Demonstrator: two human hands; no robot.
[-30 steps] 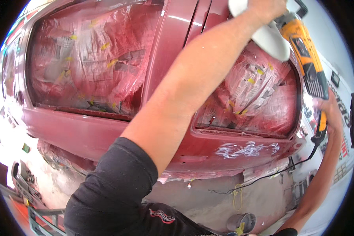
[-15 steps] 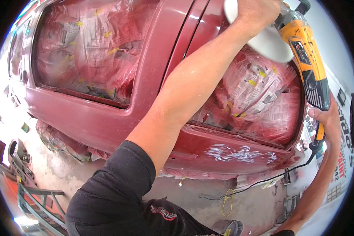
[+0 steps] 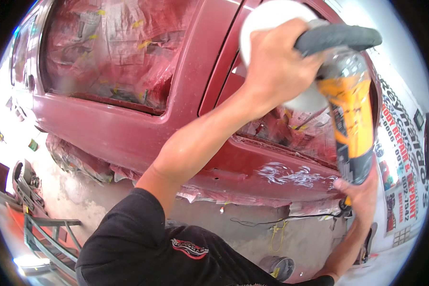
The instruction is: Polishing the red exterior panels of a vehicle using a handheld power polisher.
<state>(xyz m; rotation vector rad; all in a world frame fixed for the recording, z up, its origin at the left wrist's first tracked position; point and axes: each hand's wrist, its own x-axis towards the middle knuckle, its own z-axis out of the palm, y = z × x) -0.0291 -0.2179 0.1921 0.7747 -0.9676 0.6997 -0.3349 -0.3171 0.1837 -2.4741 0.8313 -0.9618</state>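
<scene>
My left hand (image 3: 279,66) is closed on the black front handle (image 3: 343,38) of a yellow-and-black polisher (image 3: 348,114). Its round white pad (image 3: 260,21) is at the upper part of a maroon vehicle (image 3: 105,133), over the right window area; whether it touches the paint is unclear. Lower down, my right hand (image 3: 360,188) grips the tool's rear end. White smeared streaks (image 3: 291,176) mark the panel below the right window. The left window (image 3: 105,43) is covered with red-oversprayed paper and yellow tape.
A black cord (image 3: 295,220) runs from the tool past a yellow cord (image 3: 276,238) on the concrete floor (image 3: 205,219). A bucket (image 3: 281,267) stands at the bottom. Metal frames (image 3: 52,238) and loose parts lie at left. A wall banner (image 3: 398,162) hangs at right.
Both hands and the polisher have moved down and toward the left, nearer to me, and the pad now shows more broadly at the top.
</scene>
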